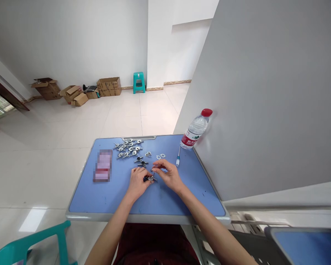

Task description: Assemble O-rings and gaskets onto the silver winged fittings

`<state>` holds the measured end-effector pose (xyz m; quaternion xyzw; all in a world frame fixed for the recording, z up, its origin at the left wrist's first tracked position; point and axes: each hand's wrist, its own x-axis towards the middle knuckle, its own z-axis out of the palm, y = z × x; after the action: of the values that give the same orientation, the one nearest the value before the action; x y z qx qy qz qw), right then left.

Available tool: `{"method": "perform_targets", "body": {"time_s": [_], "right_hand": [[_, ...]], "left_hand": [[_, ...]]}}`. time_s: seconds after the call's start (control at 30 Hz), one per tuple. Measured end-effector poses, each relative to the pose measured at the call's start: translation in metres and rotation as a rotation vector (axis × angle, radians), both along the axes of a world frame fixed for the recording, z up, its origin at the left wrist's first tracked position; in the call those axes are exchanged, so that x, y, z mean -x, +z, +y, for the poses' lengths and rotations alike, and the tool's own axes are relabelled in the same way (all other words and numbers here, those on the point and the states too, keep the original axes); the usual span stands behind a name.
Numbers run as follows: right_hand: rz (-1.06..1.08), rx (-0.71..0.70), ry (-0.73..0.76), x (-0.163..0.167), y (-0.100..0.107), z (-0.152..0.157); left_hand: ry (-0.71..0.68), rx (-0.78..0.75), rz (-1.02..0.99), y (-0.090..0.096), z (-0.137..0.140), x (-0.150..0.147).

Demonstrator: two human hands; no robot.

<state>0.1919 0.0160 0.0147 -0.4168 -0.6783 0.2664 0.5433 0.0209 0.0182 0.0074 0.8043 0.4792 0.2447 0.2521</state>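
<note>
My left hand [138,182] is closed around a small metal fitting [151,179] with a dark part, low over the blue table. Just to its right, my right hand [168,174] pinches thumb and forefinger together above that fitting. What sits between those fingertips is too small to name. Beyond my hands lie two fittings with black centres [143,163]. A loose metal piece [148,154] and two flat oval plates with holes [162,155] rest nearby. Farther back spreads a pile of several similar metal fittings [130,149].
A screwdriver [178,161] lies right of the plates, near a water bottle [194,130] by the grey partition [264,92]. On the table's left is a blurred pinkish rectangle [103,165]. Cardboard boxes [109,87] and a teal stool [139,81] stand by the wall.
</note>
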Motion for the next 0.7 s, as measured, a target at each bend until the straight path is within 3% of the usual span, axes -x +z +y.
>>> {"method": "perform_targets", "body": {"time_s": [0.23,0.43,0.7], "right_hand": [[-0.039,-0.029,-0.021,0.003,0.0,0.001],[-0.185,-0.116,0.103,-0.001,0.011,-0.001],[-0.12,-0.054,0.073,-0.005,0.013,-0.001]], "left_hand": [[0.004,0.005,0.011,0.002,-0.001,0.0],[0.009,0.007,0.0,0.003,-0.002,0.0],[0.015,0.025,-0.029,0.003,-0.001,0.0]]}}
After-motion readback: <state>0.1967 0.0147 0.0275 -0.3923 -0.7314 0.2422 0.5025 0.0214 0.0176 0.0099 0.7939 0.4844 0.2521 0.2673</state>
